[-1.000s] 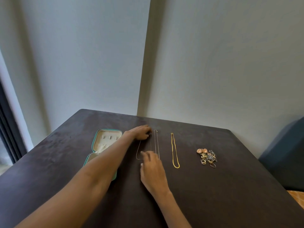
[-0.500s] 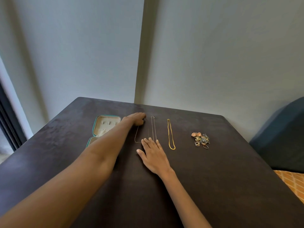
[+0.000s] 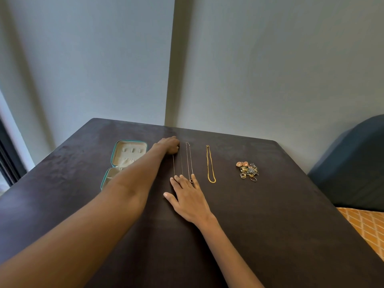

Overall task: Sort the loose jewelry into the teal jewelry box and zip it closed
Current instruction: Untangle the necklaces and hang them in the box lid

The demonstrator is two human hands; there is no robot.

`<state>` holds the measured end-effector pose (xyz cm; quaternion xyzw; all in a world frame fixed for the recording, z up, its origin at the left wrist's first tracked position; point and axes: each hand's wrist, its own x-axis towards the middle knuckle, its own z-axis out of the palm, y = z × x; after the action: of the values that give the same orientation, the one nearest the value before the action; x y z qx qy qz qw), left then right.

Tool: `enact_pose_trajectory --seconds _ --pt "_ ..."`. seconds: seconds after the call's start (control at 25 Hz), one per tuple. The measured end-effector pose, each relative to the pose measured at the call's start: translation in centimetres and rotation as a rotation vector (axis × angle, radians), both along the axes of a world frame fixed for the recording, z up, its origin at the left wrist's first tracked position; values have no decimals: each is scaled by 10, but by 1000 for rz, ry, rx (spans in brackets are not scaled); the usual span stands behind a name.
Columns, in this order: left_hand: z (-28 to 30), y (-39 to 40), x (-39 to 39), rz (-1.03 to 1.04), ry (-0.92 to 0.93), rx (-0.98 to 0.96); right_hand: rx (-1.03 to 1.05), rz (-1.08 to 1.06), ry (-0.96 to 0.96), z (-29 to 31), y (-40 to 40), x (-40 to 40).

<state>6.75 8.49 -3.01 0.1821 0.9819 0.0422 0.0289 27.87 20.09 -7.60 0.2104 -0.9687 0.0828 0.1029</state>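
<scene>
- Teal jewelry box (image 3: 124,161) lies open on the dark table (image 3: 270,225), far left, cream lining up; the left forearm crosses its near half.
- Left hand (image 3: 169,145) is curled at the far end of a thin chain (image 3: 174,165); it looks like a pinch on the clasp end, though the fingertips are hidden.
- Right hand (image 3: 188,196) lies flat, fingers straight, tips resting on the near ends of that chain and of the second thin chain (image 3: 189,161), grasping nothing.
- Gold chain (image 3: 210,165) lies stretched out further right; a heap of rings and earrings (image 3: 247,171) sits beyond it, well apart.
- Handling, by judgement: fine chains are near weightless, limp, quick to knot or snag. Best taken at the clasp end, lifted slowly with the tail trailing straight, then lowered into the box.
- The heap: small, hard, rollable; pick piece by piece.
</scene>
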Motion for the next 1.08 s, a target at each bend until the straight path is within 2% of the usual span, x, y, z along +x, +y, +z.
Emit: enact_pose_trajectory --seconds 0.12,0.28,0.36,0.44,0.52,0.76,1.08 --pt "-1 0 1 -15 14 -12 -79 12 -8 1 0 1" --pt "2 -3 2 -5 65 -61 -388 -203 -2 7 13 -7" --pt "2 -5 5 -5 115 -103 -309 -239 -32 7 15 -8" --pt "1 -8 8 -11 148 -129 -150 -194 -13 5 9 -4" --pt "-2 -10 9 -12 160 -137 -87 -166 12 3 3 -2" --pt "-7 -9 4 13 79 -131 -52 -128 21 3 2 4" --pt "-3 -13 -11 21 -4 -51 -22 -119 -61 4 -3 4"
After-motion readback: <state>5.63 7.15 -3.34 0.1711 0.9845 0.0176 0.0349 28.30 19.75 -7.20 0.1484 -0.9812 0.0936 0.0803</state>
